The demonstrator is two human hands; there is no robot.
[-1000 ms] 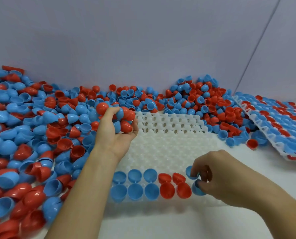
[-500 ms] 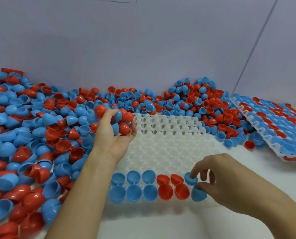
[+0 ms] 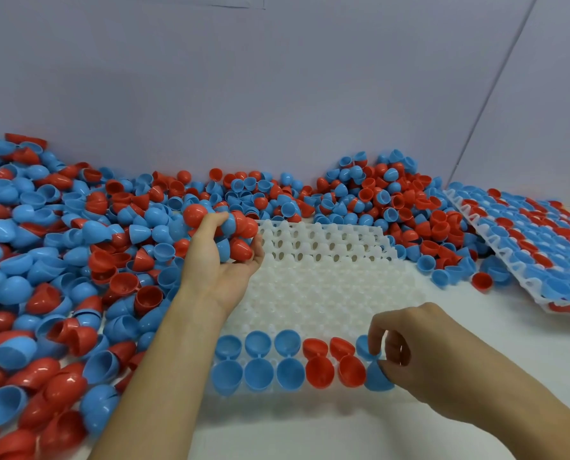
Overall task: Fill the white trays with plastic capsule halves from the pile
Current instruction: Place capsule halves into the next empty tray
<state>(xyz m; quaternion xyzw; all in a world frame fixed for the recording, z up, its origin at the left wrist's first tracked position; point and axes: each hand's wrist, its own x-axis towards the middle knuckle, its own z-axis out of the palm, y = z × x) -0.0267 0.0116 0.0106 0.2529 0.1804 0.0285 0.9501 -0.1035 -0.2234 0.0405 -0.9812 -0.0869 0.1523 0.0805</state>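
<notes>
Two rows started on the white tray; right hand pinches a blue capsule, left hand clutches spares. Seat it fully, cup up.

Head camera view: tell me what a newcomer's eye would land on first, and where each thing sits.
First comes the huge pile of red and blue capsule halves, spread along the wall from the left edge past the middle. Next, the white tray at centre, only its near rows filled, where the right hand pinches a blue half. The left hand grips a handful at the pile's edge.
</notes>
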